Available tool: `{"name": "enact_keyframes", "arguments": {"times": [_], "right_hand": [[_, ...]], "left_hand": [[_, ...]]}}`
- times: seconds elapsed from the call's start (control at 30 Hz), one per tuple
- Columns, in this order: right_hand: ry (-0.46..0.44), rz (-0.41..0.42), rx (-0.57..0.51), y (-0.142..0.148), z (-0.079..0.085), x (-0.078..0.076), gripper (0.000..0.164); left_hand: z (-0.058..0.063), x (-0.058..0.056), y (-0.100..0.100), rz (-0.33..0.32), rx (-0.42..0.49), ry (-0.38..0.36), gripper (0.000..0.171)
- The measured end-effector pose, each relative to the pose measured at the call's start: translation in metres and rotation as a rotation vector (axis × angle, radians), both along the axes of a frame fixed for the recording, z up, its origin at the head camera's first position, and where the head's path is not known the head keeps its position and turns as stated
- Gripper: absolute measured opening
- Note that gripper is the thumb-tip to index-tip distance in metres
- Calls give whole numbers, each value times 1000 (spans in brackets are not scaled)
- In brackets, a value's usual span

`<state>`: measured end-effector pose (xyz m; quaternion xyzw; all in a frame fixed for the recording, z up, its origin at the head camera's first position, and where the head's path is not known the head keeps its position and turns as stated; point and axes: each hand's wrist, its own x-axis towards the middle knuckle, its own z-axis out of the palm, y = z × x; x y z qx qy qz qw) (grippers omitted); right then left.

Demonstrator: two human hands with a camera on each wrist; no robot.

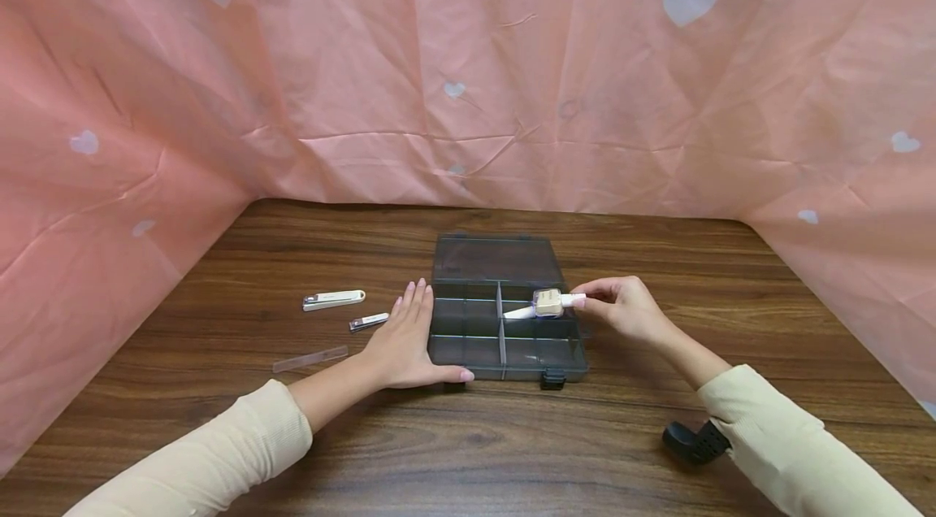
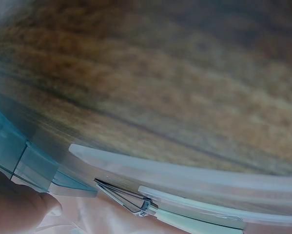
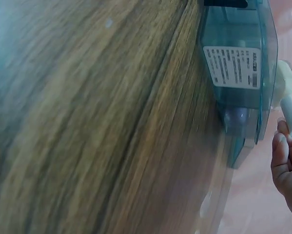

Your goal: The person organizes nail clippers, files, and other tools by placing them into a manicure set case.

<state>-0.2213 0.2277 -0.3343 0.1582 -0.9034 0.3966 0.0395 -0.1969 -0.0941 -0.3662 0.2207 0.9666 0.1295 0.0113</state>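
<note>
A dark translucent compartment box (image 1: pixel 474 350) lies with its lid (image 1: pixel 497 257) folded back. My right hand (image 1: pixel 627 307) pinches the white cap of a nail polish bottle (image 1: pixel 547 303), tilted on its side above the right compartments. In the right wrist view the bottle (image 3: pixel 285 83) shows beside the box wall (image 3: pixel 233 34), held by fingers (image 3: pixel 281 151). A slim white piece (image 1: pixel 519 312) lies left of the bottle; its kind is unclear. My left hand (image 1: pixel 408 342) rests against the box's left side, fingers straight, thumb along the front edge.
Left of the box lie a larger nail clipper (image 1: pixel 333 300), a smaller nail clipper (image 1: pixel 368 322) close to my left hand, and a clear strip (image 1: pixel 310 358). A black device (image 1: pixel 695 442) is at my right sleeve. Pink curtain (image 1: pixel 468 94) surrounds the wooden table (image 1: pixel 468 444).
</note>
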Motion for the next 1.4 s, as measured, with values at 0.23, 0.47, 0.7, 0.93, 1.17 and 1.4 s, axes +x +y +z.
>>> {"name": "enact_keyframes", "arguments": {"times": [0.23,0.47,0.7,0.93,1.17,1.4], "right_hand": [[-29,33,50,-10,2,-4,17],[-30,83,92,-19,4,-9,17],[-22,77,148,-26,5,-11,13],[-17,107,203,-32,1,-15,11],[-58,127,262,-36,7,-18,9],[-48,180,337,-36,11,-20,10]], "left_hand": [[0,-1,0,3,2,0,126],[1,0,1,1,-3,-4,126],[1,0,2,0,3,8,126],[1,0,3,2,-2,5,126],[0,0,3,0,1,0,126],[0,0,2,-1,6,7,126]]}}
